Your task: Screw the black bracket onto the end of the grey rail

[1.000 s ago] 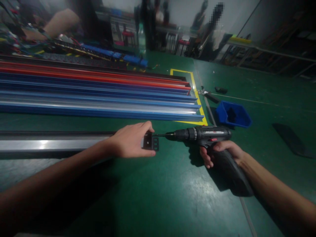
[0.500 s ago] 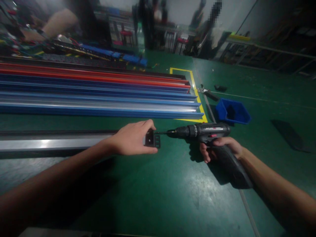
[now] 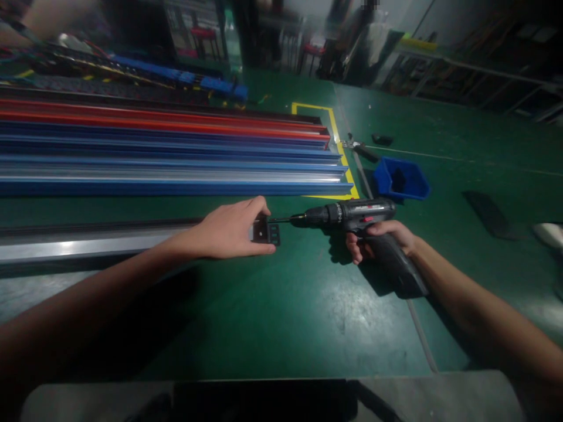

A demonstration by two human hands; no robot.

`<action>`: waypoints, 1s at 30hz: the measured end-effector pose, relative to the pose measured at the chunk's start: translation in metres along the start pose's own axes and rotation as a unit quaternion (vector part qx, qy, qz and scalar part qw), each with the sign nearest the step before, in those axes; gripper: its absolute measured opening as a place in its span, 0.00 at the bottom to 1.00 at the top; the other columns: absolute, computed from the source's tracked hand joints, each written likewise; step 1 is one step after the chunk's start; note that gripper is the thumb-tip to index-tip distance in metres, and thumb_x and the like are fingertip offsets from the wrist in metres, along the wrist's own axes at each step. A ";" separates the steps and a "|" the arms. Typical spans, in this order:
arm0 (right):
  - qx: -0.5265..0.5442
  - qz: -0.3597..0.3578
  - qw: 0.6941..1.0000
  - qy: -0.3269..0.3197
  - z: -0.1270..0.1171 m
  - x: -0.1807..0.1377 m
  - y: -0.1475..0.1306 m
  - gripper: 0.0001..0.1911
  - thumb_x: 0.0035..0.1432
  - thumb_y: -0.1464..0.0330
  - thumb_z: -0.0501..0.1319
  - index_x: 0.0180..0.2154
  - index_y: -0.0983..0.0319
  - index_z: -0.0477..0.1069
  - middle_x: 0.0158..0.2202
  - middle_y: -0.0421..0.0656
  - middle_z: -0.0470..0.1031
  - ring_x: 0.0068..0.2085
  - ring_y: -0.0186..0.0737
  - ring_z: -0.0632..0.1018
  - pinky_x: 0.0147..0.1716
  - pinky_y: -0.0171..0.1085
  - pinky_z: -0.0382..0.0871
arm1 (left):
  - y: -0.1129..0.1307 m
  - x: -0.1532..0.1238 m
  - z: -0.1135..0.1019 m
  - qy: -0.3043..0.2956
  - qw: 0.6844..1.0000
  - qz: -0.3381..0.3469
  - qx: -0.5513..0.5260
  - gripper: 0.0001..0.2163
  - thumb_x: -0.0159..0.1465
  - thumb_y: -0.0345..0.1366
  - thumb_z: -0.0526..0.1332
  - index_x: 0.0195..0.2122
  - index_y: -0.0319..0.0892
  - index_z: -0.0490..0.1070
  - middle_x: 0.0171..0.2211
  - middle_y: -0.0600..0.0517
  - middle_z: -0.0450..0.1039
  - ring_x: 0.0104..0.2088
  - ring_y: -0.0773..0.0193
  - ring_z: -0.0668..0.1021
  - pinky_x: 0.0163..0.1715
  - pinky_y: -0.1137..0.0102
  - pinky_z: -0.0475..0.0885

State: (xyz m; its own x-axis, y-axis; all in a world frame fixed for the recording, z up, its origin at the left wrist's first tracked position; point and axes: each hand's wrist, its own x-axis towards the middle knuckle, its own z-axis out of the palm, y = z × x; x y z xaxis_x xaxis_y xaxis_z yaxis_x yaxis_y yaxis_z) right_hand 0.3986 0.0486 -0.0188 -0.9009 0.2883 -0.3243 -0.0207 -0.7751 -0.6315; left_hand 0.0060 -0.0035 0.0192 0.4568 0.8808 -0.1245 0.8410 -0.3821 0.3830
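Observation:
My right hand [image 3: 387, 237] is wrapped round the grip of a black cordless drill [image 3: 369, 211], which points left. Its long thin bit [image 3: 280, 220] reaches the upper part of a black end cap [image 3: 273, 233] with slots. That cap sits at the right end of a silver metal profile [image 3: 88, 243] lying on the green table. My left hand [image 3: 229, 228] closes over this end of the profile, thumb and fingers on either side of the cap. Whether a screw is at the bit's tip I cannot make out.
Blue profiles [image 3: 176, 189] and red profiles [image 3: 176, 123] lie behind, their ends inside yellow tape [image 3: 334, 123]. Right of them are a blue bin [image 3: 407, 184], pliers [image 3: 363, 151] and a flat dark piece [image 3: 488, 214]. Another person's arm [image 3: 57, 20] shows at upper left.
The view has tipped downward, so everything sits higher and the near table edge shows. Both hands keep their grips, with the bit still at the end cap.

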 end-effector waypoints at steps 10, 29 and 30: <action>-0.012 -0.011 1.000 0.018 0.001 0.000 0.002 0.18 0.60 0.66 0.65 0.47 0.73 0.74 0.42 0.53 0.81 0.44 0.47 0.84 0.50 0.45 0.77 | -0.003 -0.001 0.005 0.026 0.999 0.020 0.007 0.32 0.58 0.63 0.64 0.54 0.48 0.63 0.52 0.47 0.73 0.49 0.49 0.78 0.41 0.60 0.70; -0.011 -0.020 0.999 -0.022 -0.004 -0.002 0.004 0.18 0.64 0.67 0.61 0.51 0.73 0.71 0.46 0.55 0.80 0.48 0.47 0.83 0.54 0.44 0.74 | 0.001 0.001 0.000 0.002 1.000 -0.011 0.007 0.32 0.56 0.63 0.65 0.52 0.44 0.66 0.51 0.43 0.73 0.49 0.47 0.77 0.43 0.58 0.70; -0.009 -0.020 1.000 -0.021 -0.004 -0.002 0.004 0.18 0.64 0.67 0.61 0.51 0.73 0.72 0.46 0.55 0.80 0.48 0.47 0.83 0.54 0.44 0.74 | 0.001 0.001 -0.001 0.000 1.000 -0.012 0.006 0.32 0.55 0.63 0.65 0.52 0.44 0.67 0.52 0.43 0.73 0.49 0.46 0.77 0.43 0.58 0.70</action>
State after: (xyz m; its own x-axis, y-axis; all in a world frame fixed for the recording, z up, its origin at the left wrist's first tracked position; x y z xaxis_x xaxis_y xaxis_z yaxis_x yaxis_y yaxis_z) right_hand 0.4020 0.0475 -0.0232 -0.9170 0.2948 -0.2687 -0.0500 -0.7533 -0.6558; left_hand 0.0072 -0.0030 0.0205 0.4369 0.8895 -0.1341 0.8549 -0.3643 0.3694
